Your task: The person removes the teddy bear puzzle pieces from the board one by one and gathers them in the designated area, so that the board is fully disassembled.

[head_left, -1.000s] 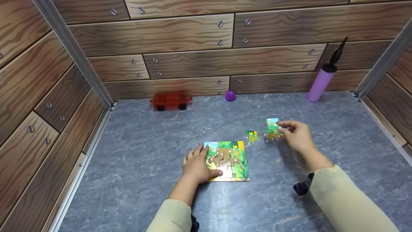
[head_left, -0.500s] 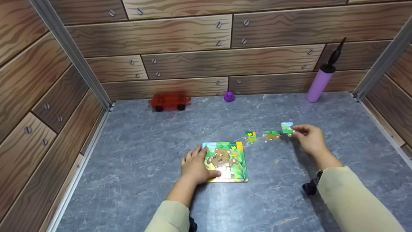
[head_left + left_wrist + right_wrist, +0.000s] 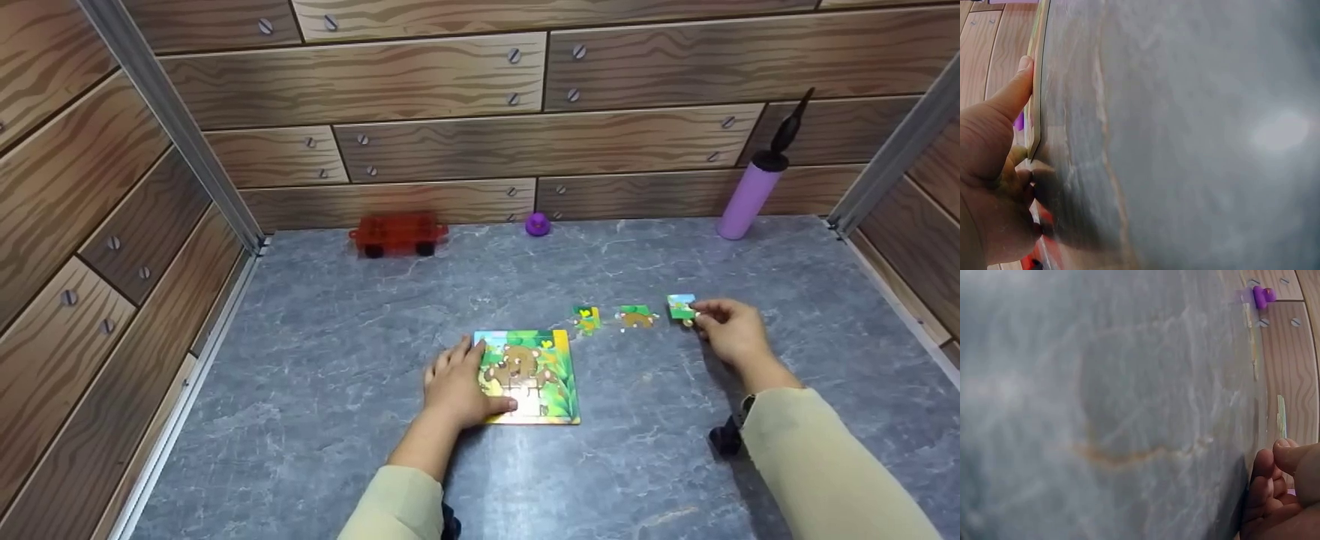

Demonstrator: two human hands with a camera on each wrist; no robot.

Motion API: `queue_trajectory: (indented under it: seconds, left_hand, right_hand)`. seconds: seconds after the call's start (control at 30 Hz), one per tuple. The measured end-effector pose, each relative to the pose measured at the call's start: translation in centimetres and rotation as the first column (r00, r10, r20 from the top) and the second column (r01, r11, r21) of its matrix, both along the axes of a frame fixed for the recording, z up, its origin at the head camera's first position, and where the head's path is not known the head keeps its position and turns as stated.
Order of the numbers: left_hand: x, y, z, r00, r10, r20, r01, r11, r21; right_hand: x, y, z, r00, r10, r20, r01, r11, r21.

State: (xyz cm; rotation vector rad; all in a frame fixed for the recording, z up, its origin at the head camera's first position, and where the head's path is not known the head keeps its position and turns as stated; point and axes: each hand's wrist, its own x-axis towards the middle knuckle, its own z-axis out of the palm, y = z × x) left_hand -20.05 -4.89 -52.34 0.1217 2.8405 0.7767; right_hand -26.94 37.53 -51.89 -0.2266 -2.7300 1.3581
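Observation:
A square jigsaw puzzle (image 3: 559, 379) with a cartoon bear lies flat on the table. My left hand (image 3: 456, 386) rests at its left side, thumb (image 3: 1013, 93) across the board's face and fingers spread along the edge. Off to the right, my right hand (image 3: 731, 336) pinches a puzzle piece (image 3: 681, 308), blue and green with a brown bit, between thumb and fingertips. The right wrist view shows that piece (image 3: 1282, 413) thin and edge-on above the thumb tip. Two loose puzzle pieces lie between board and right hand: a yellow-green one (image 3: 587, 319) and a green-brown one (image 3: 637, 316).
Along the back of the grey marbled table (image 3: 315, 360) stand a red toy wagon (image 3: 399, 235), a small purple toy (image 3: 537, 224) and a purple hand pump (image 3: 750, 199) leaning on the wood-patterned wall (image 3: 450, 82). Side walls rise at left and right.
My right hand has moved right with the pinched piece, away from the green-brown piece, and then slightly lower in view. My left hand stays on the puzzle.

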Motion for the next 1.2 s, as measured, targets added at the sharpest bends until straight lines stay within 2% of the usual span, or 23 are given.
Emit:
queue_trajectory:
  seconds: [0.3,0.57,1.2]
  left_hand:
    - [0.04,0.06,0.11,1.000,-0.004,-0.002,0.004,1.000,0.007]
    - [0.18,0.10,0.19,1.000,0.000,-0.001,0.000,1.000,0.012]
    - [0.11,-0.08,-0.08,1.000,-0.001,-0.005,0.001,1.000,0.012]
  right_hand:
    - [-0.04,0.33,-0.07,0.999,0.002,0.041,-0.006,0.996,0.088]
    - [-0.01,0.23,-0.30,0.999,0.008,-0.035,-0.001,0.982,0.187]
    - [-0.09,0.13,-0.35,1.000,0.021,-0.007,-0.020,0.986,0.167]
